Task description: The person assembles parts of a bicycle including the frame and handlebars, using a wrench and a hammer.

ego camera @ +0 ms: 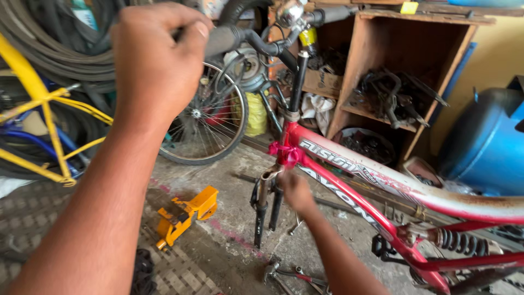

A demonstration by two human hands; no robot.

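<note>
The left hand (155,60) has its grip tight around the black handlebar (240,38), above the red bike frame (349,169). Better keep it steady. The right hand (296,191) wraps the fork (263,202) under the frame's front. The yellow tool (183,216), loose wheel (204,117) and floor tools (297,276) crowd close.

Hands on a red bicycle frame (382,180)

Left hand (155,60) grips the handlebar grip (224,38) — right hand (296,191) at the fork (262,207).
</note>
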